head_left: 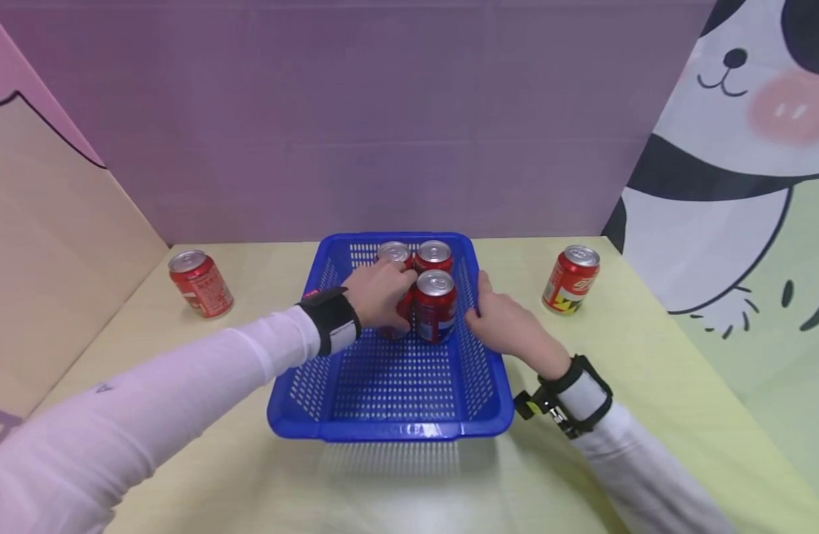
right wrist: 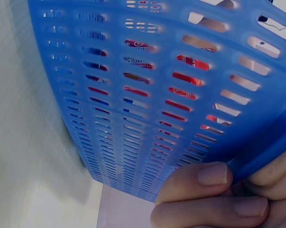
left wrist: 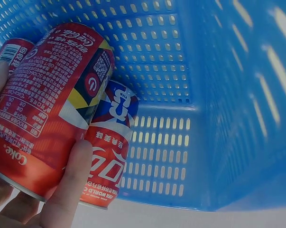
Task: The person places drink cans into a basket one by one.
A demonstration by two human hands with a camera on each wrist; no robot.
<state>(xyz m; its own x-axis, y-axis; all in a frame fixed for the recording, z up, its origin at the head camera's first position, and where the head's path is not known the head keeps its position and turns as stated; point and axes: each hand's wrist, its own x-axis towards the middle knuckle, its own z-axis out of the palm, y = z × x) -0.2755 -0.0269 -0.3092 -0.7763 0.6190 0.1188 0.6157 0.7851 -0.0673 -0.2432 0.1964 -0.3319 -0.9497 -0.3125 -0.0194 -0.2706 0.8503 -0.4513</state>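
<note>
A blue plastic basket [head_left: 396, 429] with slotted walls stands mid-table. Inside its far half are several red soda cans, among them one at the front right [head_left: 436, 308] and one at the back right [head_left: 433, 256]. My left hand [head_left: 380, 293] reaches into the basket and grips a Coca-Cola can [left wrist: 48, 95], thumb along its side. Close beside that can is another red can [left wrist: 109, 147] in the left wrist view. On the basket's right side, my right hand [head_left: 510, 326] holds the rim, its curled fingers [right wrist: 195, 183] against the outer wall.
One red can [head_left: 202, 285] stands on the table left of the basket, and another can [head_left: 571, 280] stands to the right. The pale yellow table [head_left: 236, 489] meets a purple wall [head_left: 383, 119] at the back. A panda-print panel [head_left: 730, 222] borders the right side.
</note>
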